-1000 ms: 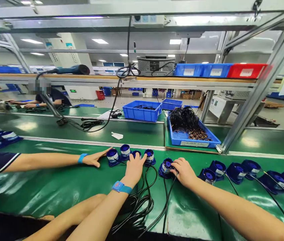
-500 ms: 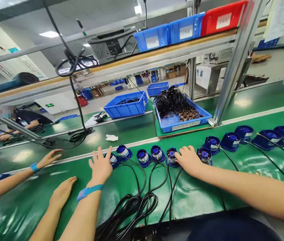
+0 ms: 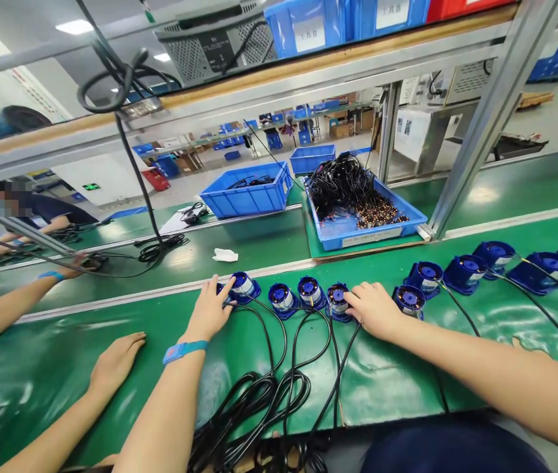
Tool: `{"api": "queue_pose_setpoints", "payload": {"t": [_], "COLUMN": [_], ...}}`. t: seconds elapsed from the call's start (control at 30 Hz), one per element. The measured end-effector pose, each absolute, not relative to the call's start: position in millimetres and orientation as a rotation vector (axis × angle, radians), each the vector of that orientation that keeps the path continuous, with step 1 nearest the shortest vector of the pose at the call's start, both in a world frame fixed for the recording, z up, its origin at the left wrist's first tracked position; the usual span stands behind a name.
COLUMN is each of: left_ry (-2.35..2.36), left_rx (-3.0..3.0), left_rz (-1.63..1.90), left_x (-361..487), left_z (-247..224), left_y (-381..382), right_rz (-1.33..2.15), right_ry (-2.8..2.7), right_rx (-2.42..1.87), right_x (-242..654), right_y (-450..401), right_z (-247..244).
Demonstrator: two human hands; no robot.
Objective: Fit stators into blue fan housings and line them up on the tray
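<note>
A row of blue round motor housings, with copper windings inside and black cables trailing toward me, stands on the green bench. My left hand, with a blue wristband, is closed over the leftmost motor, which it mostly covers. Just behind its fingers sits another motor. My right hand has its fingers curled against the right side of a blue motor. Between my hands are two more, a motor and its neighbour.
Black cables lie coiled at the bench's front edge. Several more motors line the right. Behind stand a blue tray of wired parts and a blue bin. At left, a co-worker's hand rests on the bench, another reaching across.
My left hand has come down from spread fingers onto the leftmost motor. My right hand stays at its motor. A co-worker's hand has reached farther toward the cables. The camera view has shifted.
</note>
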State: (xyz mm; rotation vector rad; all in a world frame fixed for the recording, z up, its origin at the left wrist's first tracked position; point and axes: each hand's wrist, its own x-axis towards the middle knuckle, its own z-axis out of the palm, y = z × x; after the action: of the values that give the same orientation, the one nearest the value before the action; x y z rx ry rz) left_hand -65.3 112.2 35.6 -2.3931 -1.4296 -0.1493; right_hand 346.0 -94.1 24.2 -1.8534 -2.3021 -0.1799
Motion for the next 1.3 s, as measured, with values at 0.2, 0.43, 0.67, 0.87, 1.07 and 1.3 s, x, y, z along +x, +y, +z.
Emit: {"api": "queue_pose_setpoints", "payload": {"t": [0.2,0.43,0.67,0.87,1.07,1.3], "left_ry": [-1.512,-1.672,-1.808,-1.892,-1.918,-1.870], "left_rx": [-2.426,-2.389,-2.314,-2.301,-2.298,-2.291], "left_rz": [-0.185,-0.358,-0.420,-0.458,-0.513,-0.557], "left_x": [-45,-30,-16,-22,-21,-47], "left_z": [44,50,43,45,44,45], "left_y": [102,86,81,74,72,49], "right_rz": [-0.377,-0.509,-0.497,-0.423,-0.415,-0.465], "right_ry": [-2.244,-2.254,-2.195,-2.121,-2.100,-2.110], "right_rx": [-1.725,-1.443,-1.486,-1.550,-1.549,-1.554], "right_x": [353,378,376,373,374,371], "right_y": [-90,-75,-76,-78,-76,-76], "right_z": [-1,-18,-18,-12,-10,-5]}}
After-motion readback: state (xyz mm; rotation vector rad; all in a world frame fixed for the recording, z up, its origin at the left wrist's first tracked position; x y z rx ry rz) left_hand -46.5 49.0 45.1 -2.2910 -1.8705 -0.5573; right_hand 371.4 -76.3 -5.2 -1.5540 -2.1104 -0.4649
